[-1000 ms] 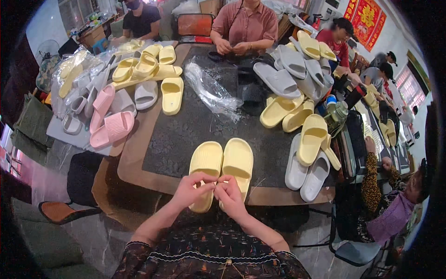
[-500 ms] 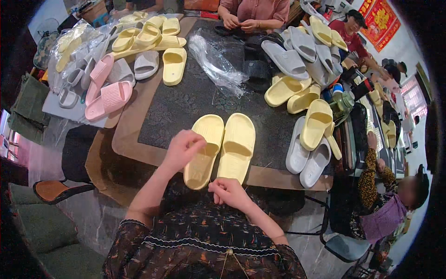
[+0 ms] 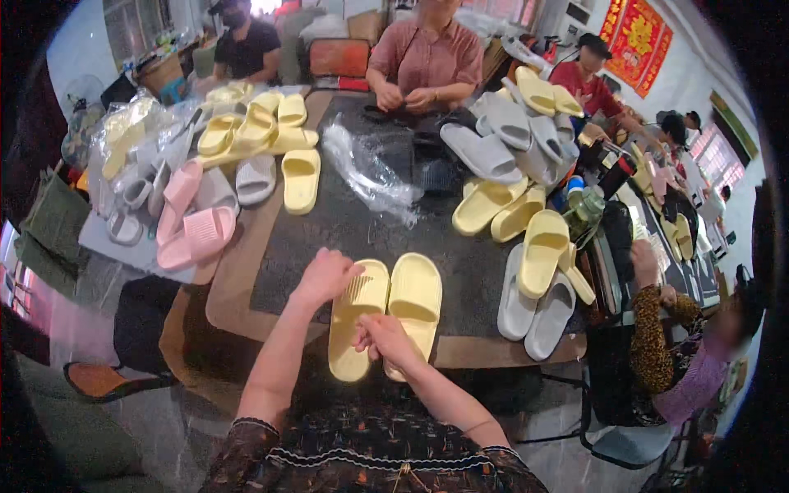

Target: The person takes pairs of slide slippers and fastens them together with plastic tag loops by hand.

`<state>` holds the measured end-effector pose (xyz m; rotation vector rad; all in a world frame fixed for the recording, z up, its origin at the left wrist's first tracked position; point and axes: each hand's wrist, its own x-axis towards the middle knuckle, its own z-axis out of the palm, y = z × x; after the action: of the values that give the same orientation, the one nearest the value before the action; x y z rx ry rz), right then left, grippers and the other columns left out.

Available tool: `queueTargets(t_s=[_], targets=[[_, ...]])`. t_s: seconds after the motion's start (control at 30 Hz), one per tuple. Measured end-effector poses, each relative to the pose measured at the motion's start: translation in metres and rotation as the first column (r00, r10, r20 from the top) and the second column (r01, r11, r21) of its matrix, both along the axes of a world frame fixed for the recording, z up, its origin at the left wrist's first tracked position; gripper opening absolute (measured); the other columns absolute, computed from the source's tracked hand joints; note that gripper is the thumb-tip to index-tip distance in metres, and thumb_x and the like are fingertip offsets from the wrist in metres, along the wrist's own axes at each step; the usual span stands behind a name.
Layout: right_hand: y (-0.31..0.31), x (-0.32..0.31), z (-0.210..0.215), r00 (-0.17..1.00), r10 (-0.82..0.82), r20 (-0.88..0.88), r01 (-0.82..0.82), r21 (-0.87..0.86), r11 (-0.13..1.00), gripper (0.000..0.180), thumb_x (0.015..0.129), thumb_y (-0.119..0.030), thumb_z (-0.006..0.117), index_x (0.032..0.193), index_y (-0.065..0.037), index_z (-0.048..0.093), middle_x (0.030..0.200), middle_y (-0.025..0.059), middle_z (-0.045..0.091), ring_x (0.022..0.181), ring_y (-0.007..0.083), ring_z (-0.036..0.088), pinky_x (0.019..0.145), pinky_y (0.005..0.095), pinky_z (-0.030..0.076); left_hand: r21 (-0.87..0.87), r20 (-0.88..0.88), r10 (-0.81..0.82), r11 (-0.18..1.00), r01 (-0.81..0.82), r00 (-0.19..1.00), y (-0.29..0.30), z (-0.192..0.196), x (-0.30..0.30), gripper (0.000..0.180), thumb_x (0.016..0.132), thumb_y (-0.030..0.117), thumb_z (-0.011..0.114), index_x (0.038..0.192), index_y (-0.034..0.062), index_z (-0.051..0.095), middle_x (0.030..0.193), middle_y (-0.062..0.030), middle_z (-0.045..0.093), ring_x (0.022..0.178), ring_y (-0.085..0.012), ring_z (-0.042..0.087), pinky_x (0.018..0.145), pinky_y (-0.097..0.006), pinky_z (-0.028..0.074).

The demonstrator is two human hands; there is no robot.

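A pair of yellow slippers lies side by side at the near edge of the dark table mat, toes pointing away from me. My left hand [image 3: 329,277] is at the strap of the left yellow slipper [image 3: 347,353]. Its fingers are drawn together, and I cannot make out whether anything thin is in them. Over the inner edge of that slipper's footbed, my right hand [image 3: 388,338] is closed, fingers curled; what it pinches, if anything, is hidden. The right yellow slipper [image 3: 415,283] lies beside it, its heel partly covered by my right hand and wrist.
Crumpled clear plastic bags [image 3: 370,177] lie mid-table. Grey and yellow slippers are heaped at right [image 3: 542,251]; pink [image 3: 197,238], grey and yellow ones at left. A green-tinted jar [image 3: 585,209] stands right. A person [image 3: 427,62] works opposite; others sit around.
The view has tilted up, so the table appears lower. My right hand has moved from the slippers' heel end up over the left slipper's footbed. My left hand stays by its strap.
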<state>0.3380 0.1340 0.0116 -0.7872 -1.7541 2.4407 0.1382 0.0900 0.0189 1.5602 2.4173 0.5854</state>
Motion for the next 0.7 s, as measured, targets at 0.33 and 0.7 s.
queueTargets(t_s=[0.33,0.7], targets=[[0.000,-0.001,-0.009,0.990,-0.121,-0.069,0.116,-0.077,0.990,0.031,0.099,-0.027,0.045,0.110,0.000,0.057,0.077,0.0029,0.062,0.063,0.0078,0.056,0.048,0.0189,0.040,0.008,0.226,-0.197,0.980,0.200,0.954,0.035,0.010,0.009,0.028,0.083,0.031,0.061,0.094,0.0074,0.071,0.087,-0.0162,0.069,0.075,-0.0303,0.067,0.068,-0.038,0.051],[0.011,0.049,0.005,0.995,-0.093,-0.033,0.095,0.080,0.992,0.029,0.098,-0.025,0.049,0.108,0.000,0.061,0.078,0.0062,0.067,0.063,0.0090,0.060,0.056,0.0204,0.046,0.257,0.523,0.073,0.936,-0.239,0.849,0.038,-0.013,0.045,0.023,0.084,0.024,0.063,0.091,0.0023,0.068,0.076,-0.0096,0.066,0.070,-0.0144,0.061,0.066,-0.029,0.047]])
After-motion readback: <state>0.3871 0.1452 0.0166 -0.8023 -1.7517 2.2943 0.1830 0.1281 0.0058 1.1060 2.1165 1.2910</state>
